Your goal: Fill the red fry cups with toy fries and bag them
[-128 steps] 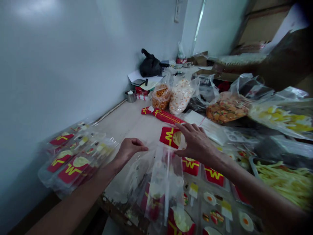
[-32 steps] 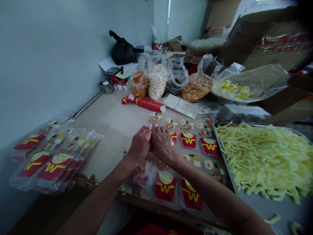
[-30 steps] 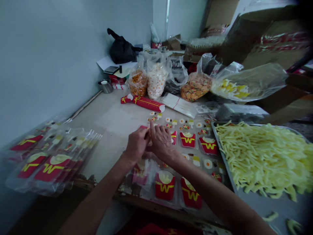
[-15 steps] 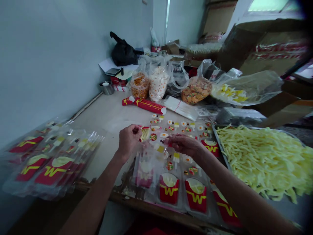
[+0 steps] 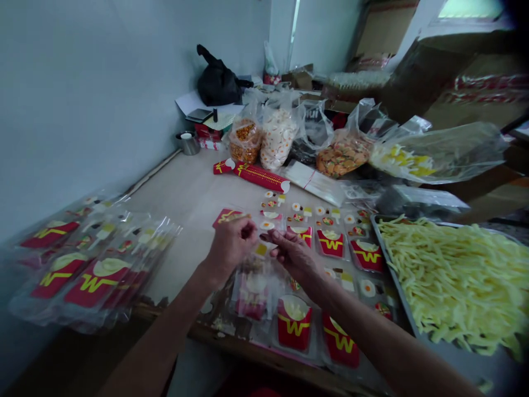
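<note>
Dark-brown small piece (image 5: 264,237) is pinched between thumb and forefinger of the right hand (image 5: 298,259); this grip is closed on it. The left hand (image 5: 228,245) has its fingers curled together; whether that grip holds anything cannot be told. Taking the gap between the hands as clock centre, an egg-shaped piece (image 5: 266,225) lies close at 12 and a yellow piece (image 5: 260,250) close at 6. One red carton (image 5: 223,216) lies at 10, partly behind the left hand.

Compared with half a second earlier, the hands stand nearer each other. The round red-and-green piece then visible between them is not visible there now, and the left hand covers more of the carton.

Further out, sealed-looking clear packs (image 5: 330,241) lie in rows on the desk (image 5: 182,193) from 1 round to 5. Overlapping packs (image 5: 97,281) rest at 8 to 9. A tray (image 5: 394,283) heaped with pale fries-shaped strips (image 5: 454,275) sits at 3 to 4. Nested red cartons (image 5: 262,177) lie at 12, with filled clear bags (image 5: 280,138) standing beyond.
</note>
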Available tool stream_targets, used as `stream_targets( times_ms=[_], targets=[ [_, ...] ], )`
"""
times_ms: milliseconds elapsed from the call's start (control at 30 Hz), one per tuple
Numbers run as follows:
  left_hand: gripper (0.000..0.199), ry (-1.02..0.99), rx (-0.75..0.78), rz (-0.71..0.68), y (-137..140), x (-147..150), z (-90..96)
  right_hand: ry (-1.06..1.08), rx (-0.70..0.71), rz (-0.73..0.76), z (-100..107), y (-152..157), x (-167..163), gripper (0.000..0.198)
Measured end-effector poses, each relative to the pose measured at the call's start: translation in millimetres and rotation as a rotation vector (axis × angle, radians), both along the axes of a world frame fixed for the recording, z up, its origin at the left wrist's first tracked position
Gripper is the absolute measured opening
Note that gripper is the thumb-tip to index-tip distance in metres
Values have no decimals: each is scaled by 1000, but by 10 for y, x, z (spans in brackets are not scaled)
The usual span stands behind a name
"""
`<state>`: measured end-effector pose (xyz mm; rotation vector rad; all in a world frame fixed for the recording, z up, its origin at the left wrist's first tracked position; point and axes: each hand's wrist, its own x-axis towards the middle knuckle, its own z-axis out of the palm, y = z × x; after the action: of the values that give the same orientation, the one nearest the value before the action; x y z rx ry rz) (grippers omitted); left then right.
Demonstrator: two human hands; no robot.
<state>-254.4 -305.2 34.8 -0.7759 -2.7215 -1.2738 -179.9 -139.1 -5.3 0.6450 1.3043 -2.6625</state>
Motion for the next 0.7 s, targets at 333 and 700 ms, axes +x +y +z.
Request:
stream_targets(
  times_ms=[333,700],
  targets=[
    [12,-215,320,7,35,486,-145,73,76,220,-52,-222,-264,26],
    [76,203,-726,210,-2052,283,661,129,-23,543,567,-1300,-1153,19]
  ],
)
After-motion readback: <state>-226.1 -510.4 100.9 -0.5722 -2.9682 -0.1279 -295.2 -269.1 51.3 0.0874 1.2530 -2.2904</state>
